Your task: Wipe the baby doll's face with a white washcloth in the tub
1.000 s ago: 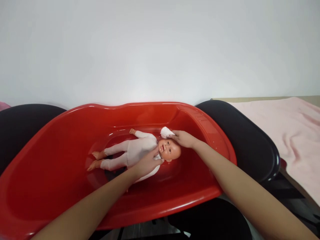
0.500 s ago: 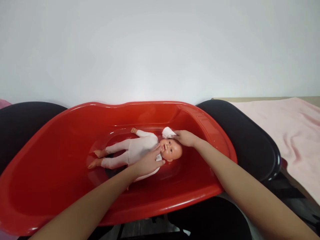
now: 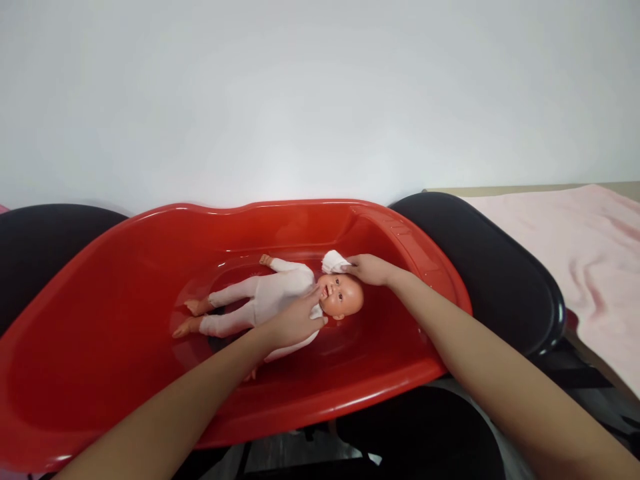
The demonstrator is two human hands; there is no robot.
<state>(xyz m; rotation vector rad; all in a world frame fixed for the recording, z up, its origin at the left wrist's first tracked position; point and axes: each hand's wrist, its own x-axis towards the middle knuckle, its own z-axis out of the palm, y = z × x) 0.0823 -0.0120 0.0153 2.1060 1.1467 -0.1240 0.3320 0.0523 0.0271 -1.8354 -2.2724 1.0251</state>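
A baby doll (image 3: pixel 280 293) in a white suit lies on its back in a red plastic tub (image 3: pixel 120 280), head to the right. My left hand (image 3: pixel 295 321) rests on the doll's chest and neck, fingers wrapped against it just below the chin. My right hand (image 3: pixel 369 269) is at the top of the doll's head (image 3: pixel 345 297), pinching a small white cloth (image 3: pixel 332 262) held beside the forehead. Shallow water glints around the doll's body.
The tub sits across two black chairs, one at the left (image 3: pixel 45 247) and one at the right (image 3: pixel 490 273). A pale pink towel (image 3: pixel 575 247) covers a surface at the far right. A plain white wall stands behind.
Both hands stay on the doll; the left fingers have crept slightly up toward the chin. The view has shifted a little, and the cloth stays beside the forehead.
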